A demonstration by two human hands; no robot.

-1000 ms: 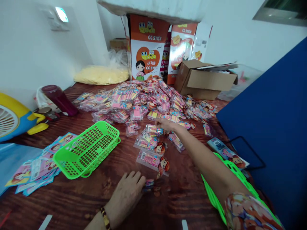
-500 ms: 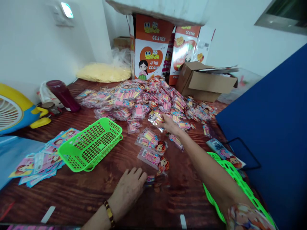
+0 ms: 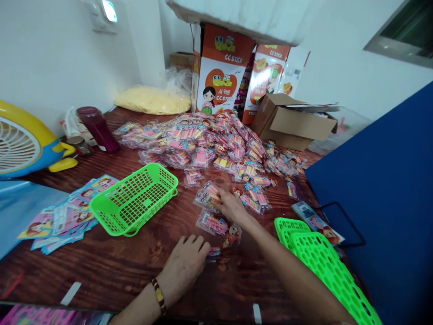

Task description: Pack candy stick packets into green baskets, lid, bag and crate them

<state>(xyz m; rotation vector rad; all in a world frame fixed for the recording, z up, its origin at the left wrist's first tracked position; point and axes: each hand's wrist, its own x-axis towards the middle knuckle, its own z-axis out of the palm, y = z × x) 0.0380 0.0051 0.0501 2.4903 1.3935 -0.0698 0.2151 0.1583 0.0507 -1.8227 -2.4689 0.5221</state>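
Right hand (image 3: 233, 208): While half-bent fingers met a middle packet (image 3: 204, 196), moving it seemed the step; hold unclear.
Left hand (image 3: 187, 259): Fingers curled by near packets (image 3: 214, 253); hold hidden.
Middle packet: Likely called for pinching.

Left grip (image 3: 186, 262) sits palm-down, right grip (image 3: 232, 206) farther forward.

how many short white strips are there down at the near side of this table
2. One lies left of the left forearm; the other lies between the left and right forearm. More could be hidden beneath the arms.
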